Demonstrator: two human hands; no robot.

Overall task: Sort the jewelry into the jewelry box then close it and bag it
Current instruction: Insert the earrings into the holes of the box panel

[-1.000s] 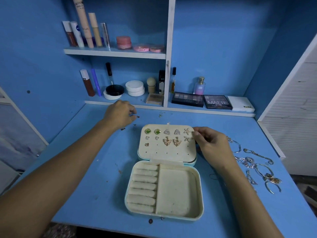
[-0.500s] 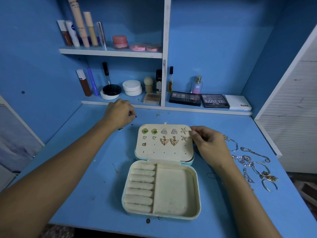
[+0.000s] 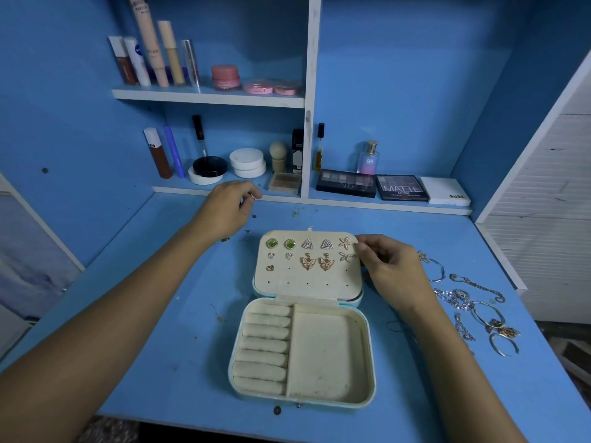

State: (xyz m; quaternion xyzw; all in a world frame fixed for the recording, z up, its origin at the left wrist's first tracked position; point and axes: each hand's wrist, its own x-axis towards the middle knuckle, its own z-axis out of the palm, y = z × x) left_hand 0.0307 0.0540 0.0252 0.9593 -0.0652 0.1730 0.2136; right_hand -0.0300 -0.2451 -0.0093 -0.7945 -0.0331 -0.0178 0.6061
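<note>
An open cream jewelry box with a pale blue shell lies on the blue desk. Its flat lid panel carries several earrings pinned in rows. Ring rolls fill the base's left side; the right tray holds nothing. My left hand hovers behind the lid's left corner and pinches a tiny pale piece at its fingertips. My right hand curls at the lid's right edge, fingertips beside the star-shaped earrings. Loose chains, hoops and bracelets lie on the desk to the right.
Small earring backs and specks lie scattered behind the box. Shelves at the back hold cosmetics: tubes, pink jars, white compacts, a perfume bottle and eyeshadow palettes. A white slatted panel stands at the right.
My left hand has lifted slightly off the desk with a tiny piece between its fingertips. My right hand stays at the lid's right edge.
</note>
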